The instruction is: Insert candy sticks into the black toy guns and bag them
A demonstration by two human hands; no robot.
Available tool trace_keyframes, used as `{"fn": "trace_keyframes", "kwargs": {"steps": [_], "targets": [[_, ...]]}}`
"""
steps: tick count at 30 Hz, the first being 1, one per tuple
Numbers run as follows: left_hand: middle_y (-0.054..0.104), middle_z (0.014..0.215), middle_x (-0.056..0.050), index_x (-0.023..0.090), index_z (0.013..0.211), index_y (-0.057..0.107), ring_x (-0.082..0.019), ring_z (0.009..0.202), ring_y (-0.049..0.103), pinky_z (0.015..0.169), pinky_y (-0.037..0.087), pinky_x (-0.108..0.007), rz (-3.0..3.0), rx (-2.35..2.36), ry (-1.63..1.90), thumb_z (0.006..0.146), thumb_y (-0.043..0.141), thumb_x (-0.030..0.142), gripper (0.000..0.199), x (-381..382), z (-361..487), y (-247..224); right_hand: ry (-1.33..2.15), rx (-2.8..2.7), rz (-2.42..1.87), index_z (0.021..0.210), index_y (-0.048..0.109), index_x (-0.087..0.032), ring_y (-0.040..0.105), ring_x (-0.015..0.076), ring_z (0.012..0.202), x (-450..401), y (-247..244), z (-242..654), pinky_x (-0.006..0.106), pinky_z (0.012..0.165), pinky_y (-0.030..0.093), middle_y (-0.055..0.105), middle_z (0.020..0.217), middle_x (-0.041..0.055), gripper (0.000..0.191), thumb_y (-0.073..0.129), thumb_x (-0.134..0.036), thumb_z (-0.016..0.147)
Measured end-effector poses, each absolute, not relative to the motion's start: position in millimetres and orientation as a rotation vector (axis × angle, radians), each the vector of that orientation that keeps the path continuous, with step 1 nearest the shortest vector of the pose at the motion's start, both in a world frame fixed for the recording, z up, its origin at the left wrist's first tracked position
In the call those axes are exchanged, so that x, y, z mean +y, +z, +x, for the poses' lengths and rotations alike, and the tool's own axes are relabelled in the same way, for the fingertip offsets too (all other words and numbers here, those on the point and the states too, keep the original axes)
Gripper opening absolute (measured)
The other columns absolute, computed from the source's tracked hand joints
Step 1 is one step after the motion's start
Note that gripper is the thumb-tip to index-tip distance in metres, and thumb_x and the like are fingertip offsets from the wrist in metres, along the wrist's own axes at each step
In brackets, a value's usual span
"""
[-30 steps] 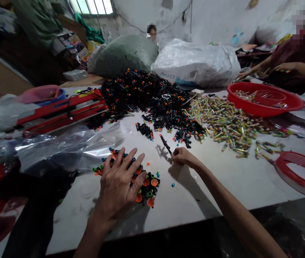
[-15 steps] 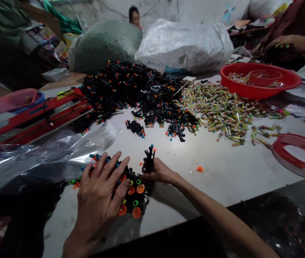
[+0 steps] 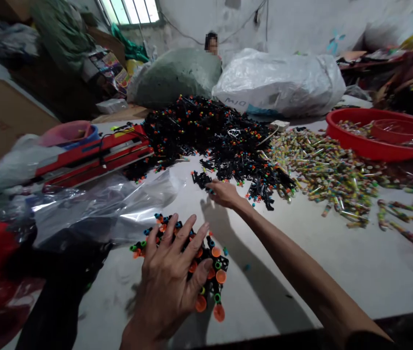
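Note:
My left hand lies spread, palm down, over a cluster of black plastic toy pieces with orange cups and green or blue ends. The cluster shows around its fingers and beyond the thumb; the part beneath the palm is hidden. Farther off, my right hand is stretched forward over the table, its fingers closed at the near edge of a small clump of similar black toy pieces. A blue tip shows by those fingertips. Behind that clump rises a large heap of black toy pieces with coloured ends.
Many clear candy-filled tubes are heaped at right, by a red basin. Clear plastic sheeting and a red device lie at left. Big sacks stand behind. A person shows beyond them.
My right hand has moved from beside the left hand, where it held a black toy piece upright, forward to the small clump. The left hand stays on its cluster. The view has shifted.

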State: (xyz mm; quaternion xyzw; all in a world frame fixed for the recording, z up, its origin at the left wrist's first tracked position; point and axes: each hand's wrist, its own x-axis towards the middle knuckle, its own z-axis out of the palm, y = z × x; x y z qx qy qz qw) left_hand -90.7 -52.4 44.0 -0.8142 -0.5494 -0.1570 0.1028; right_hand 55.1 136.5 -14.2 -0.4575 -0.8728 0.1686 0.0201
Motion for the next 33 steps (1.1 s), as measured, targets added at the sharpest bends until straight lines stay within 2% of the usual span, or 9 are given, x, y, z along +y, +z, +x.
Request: {"fn": "trace_keyframes", "kwargs": {"steps": [2, 4, 7, 9, 12, 18, 23, 27, 33], "targets": [[0.043, 0.138, -0.003, 0.028, 0.134, 0.038, -0.031, 0.13, 0.031, 0.103, 0.023, -0.055, -2.395, -1.651, -0.458, 0.085, 0.043, 0.042, 0.051, -54, -89, 46, 0.391, -2.674, -1.476, 0.115, 0.056, -0.02, 0.049, 0.0257, 0.108, 143, -18, 50, 0.034, 0.083, 0.038, 0.054, 0.119, 0.0108, 0.032, 0.045, -0.019, 0.085], [0.041, 0.14, -0.002, 0.028, 0.134, 0.039, -0.032, 0.131, 0.03, 0.103, 0.023, -0.056, -2.403, -1.677, -0.44, 0.085, 0.044, 0.043, 0.051, -55, -88, 48, 0.308, -2.673, -1.507, 0.105, 0.06, -0.017, 0.048, 0.0277, 0.109, 129, -28, 50, 0.037, 0.086, 0.035, 0.055, 0.117, 0.0136, 0.027, 0.043, -0.016, 0.084], [0.04, 0.14, -0.002, 0.028, 0.133, 0.039, -0.031, 0.131, 0.029, 0.104, 0.022, -0.055, -2.41, -1.656, -0.461, 0.084, 0.045, 0.045, 0.052, -56, -88, 48, 0.246, -2.654, -1.585, 0.096, 0.062, -0.015, 0.055, 0.0247, 0.097, 96, -42, 65, 0.034, 0.08, 0.038, 0.058, 0.108, 0.0145, 0.026, 0.038, -0.015, 0.086], [0.042, 0.139, -0.001, 0.029, 0.132, 0.04, -0.031, 0.132, 0.029, 0.104, 0.021, -0.055, -2.391, -1.658, -0.505, 0.084, 0.044, 0.046, 0.051, -55, -88, 46, 0.27, -2.646, -1.611, 0.1, 0.061, -0.018, 0.058, 0.0208, 0.09, 87, -45, 80, 0.029, 0.073, 0.039, 0.06, 0.104, 0.0102, 0.026, 0.038, -0.019, 0.087], [0.042, 0.138, 0.0, 0.03, 0.132, 0.041, -0.03, 0.131, 0.03, 0.104, 0.022, -0.055, -2.381, -1.674, -0.509, 0.084, 0.043, 0.045, 0.05, -53, -88, 43, 0.239, -2.677, -1.633, 0.111, 0.057, -0.024, 0.058, 0.0179, 0.094, 104, -39, 100, 0.024, 0.069, 0.04, 0.059, 0.109, 0.0057, 0.031, 0.039, -0.018, 0.086], [0.04, 0.14, -0.002, 0.028, 0.133, 0.04, -0.031, 0.132, 0.029, 0.102, 0.025, -0.055, -2.386, -1.642, -0.431, 0.085, 0.043, 0.041, 0.05, -53, -89, 42, 0.125, -2.794, -1.641, 0.097, 0.063, -0.016, 0.059, 0.022, 0.09, 152, -31, 118, 0.028, 0.069, 0.04, 0.057, 0.109, 0.0113, 0.027, 0.047, -0.01, 0.076], [0.043, 0.138, -0.002, 0.028, 0.131, 0.043, -0.031, 0.131, 0.031, 0.102, 0.025, -0.055, -2.38, -1.65, -0.464, 0.085, 0.043, 0.04, 0.047, -52, -89, 42, 0.083, -2.831, -1.52, 0.106, 0.057, -0.014, 0.056, 0.0234, 0.095, 138, -40, 111, 0.03, 0.072, 0.04, 0.051, 0.121, 0.0156, 0.031, 0.043, -0.009, 0.079], [0.044, 0.137, -0.002, 0.029, 0.13, 0.044, -0.03, 0.13, 0.032, 0.102, 0.025, -0.054, -2.391, -1.661, -0.463, 0.085, 0.043, 0.037, 0.046, -51, -89, 43, 0.153, -2.81, -1.511, 0.091, 0.062, -0.014, 0.058, 0.0235, 0.09, 134, -43, 103, 0.031, 0.072, 0.04, 0.054, 0.117, 0.015, 0.022, 0.043, -0.011, 0.08], [0.044, 0.138, -0.002, 0.028, 0.131, 0.043, -0.03, 0.131, 0.03, 0.102, 0.025, -0.054, -2.402, -1.674, -0.466, 0.086, 0.039, 0.037, 0.046, -52, -90, 42, 0.326, -2.579, -1.676, 0.108, 0.053, -0.008, 0.054, 0.0268, 0.095, 125, -38, 128, 0.033, 0.076, 0.038, 0.058, 0.108, 0.0198, 0.031, 0.045, -0.013, 0.078]]}}
